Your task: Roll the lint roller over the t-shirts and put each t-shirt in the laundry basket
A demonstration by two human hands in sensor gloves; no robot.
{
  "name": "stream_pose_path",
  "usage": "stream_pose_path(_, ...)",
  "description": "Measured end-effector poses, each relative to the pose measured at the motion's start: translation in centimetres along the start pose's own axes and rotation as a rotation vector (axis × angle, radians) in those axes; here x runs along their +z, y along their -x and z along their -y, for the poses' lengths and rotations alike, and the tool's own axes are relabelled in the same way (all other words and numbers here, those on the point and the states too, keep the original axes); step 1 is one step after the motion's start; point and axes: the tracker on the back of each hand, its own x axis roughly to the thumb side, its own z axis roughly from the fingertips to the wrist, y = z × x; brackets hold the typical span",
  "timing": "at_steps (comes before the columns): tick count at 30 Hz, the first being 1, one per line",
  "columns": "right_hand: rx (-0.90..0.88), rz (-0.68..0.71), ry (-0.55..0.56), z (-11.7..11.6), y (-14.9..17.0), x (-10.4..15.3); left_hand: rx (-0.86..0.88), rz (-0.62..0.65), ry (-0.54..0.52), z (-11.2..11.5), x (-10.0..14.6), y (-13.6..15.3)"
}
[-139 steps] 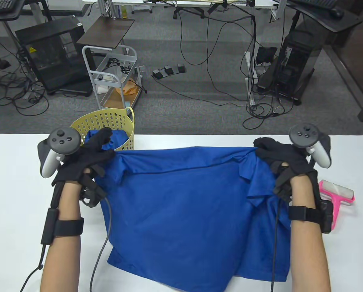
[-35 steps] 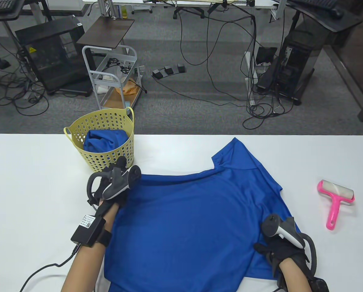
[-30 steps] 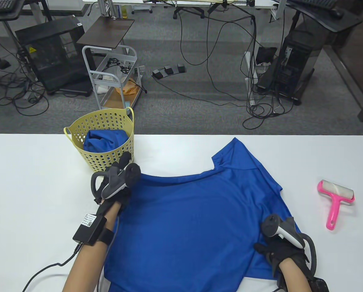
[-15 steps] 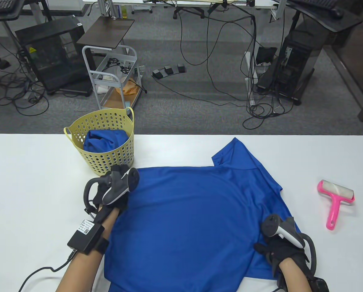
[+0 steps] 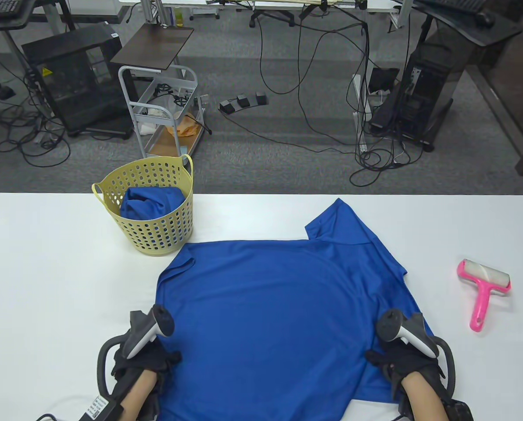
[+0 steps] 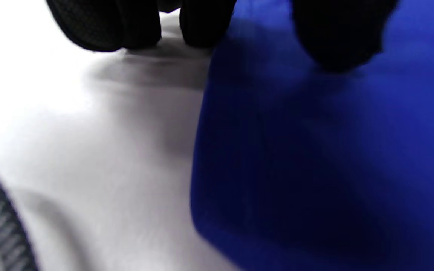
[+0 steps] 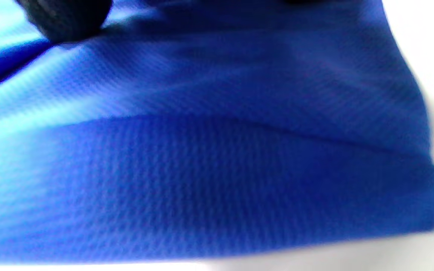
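Two hands are working the near edge of the blue t-shirt [image 5: 279, 307] lying spread on the white surface [image 5: 46, 263]: the left hand [image 5: 145, 359] beside its left corner, the right hand [image 5: 408, 364] on its right corner; neither grip is showing clearly. Thin and floppy, probably slippery, it is likely best pinched at corners.

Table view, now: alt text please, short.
A blue t-shirt lies spread on a white table, the left hand and right hand at its near corners. A yellow laundry basket holds another blue garment; a pink lint roller lies untouched, right.
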Motion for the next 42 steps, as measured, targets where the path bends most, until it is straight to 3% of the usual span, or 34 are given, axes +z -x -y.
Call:
stream_pose_path(4,-0.042,0.024,-0.008,0.4,0.7,-0.1,0.113,0.017,-0.114,-0.2,-0.1,-0.1)
stream_pose_path(12,-0.085,0.027,-0.045,0.5,2.8,-0.3,0.059,-0.053,-0.152,-0.6,-0.7,1.9)
stream_pose_path(16,-0.054,0.046,-0.033,0.7,2.6,-0.2,0.046,-0.045,-0.19,-1.0,-0.5,1.6)
stream_pose_path(18,-0.056,0.069,-0.003,1.3,2.7,0.2,-0.002,0.005,-0.248,-1.4,0.1,0.9)
stream_pose_path(21,-0.099,0.021,0.158,2.8,3.7,1.4,-0.002,0.135,-0.306,-2.0,1.2,-0.4)
stream_pose_path(22,-0.096,-0.043,0.218,3.3,4.3,1.9,0.007,0.199,-0.281,-2.0,1.5,-1.0)
stream_pose_path(25,-0.074,-0.246,0.256,3.7,5.8,3.1,0.03,0.291,-0.12,-1.0,1.3,-2.3)
stream_pose_path(27,-0.079,-0.367,0.226,3.1,6.5,3.4,0.051,0.292,-0.021,0.0,0.8,-2.8)
stream_pose_path(30,-0.101,-0.463,0.042,1.2,6.9,3.2,0.064,0.286,0.041,1.0,0.3,-2.8)
stream_pose_path(32,-0.059,-0.498,0.099,0.6,6.4,2.8,0.065,0.288,0.026,1.0,0.3,-2.7)
stream_pose_path(38,-0.188,-0.358,0.245,1.5,5.8,2.8,0.056,0.291,0.034,1.4,0.2,-2.6)
stream_pose_path(42,-0.491,-0.109,0.446,4.0,5.6,4.8,0.052,0.297,0.034,1.5,0.2,-2.6)
